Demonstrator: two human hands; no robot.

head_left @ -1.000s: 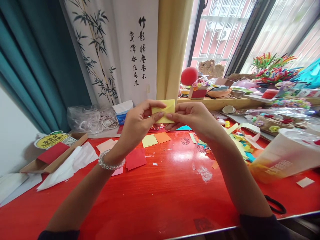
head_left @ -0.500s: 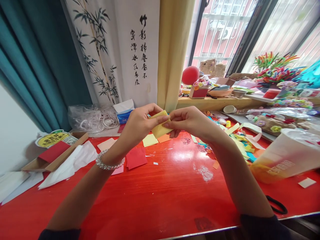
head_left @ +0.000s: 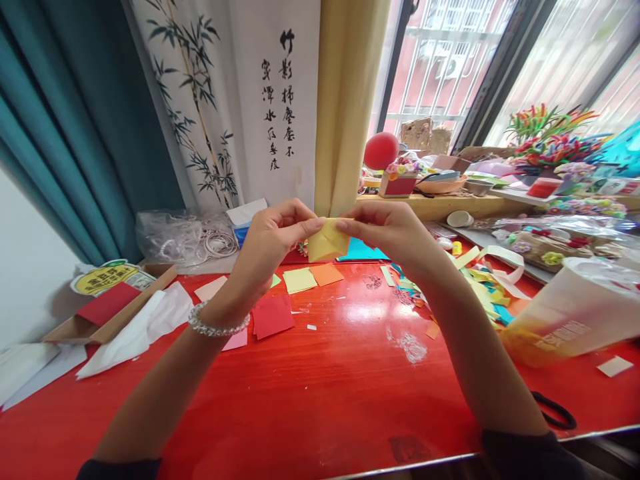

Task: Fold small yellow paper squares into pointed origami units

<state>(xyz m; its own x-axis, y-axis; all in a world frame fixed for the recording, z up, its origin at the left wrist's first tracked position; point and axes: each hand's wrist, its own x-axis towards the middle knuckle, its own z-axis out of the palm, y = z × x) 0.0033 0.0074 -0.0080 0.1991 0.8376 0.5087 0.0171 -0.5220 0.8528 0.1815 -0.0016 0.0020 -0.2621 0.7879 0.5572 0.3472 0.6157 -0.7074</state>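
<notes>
Above the far side of the red table point(head_left: 320, 380), a creased yellow paper point(head_left: 327, 248) hangs by its top edge: your left hand point(head_left: 283, 233), nearly closed, pinches the upper left corner, and your right hand point(head_left: 383, 228), just as closed, pinches the upper right. For crisp folds, grip both corners evenly, line the edges up before pressing, and run a thumb firmly along each crease.
</notes>
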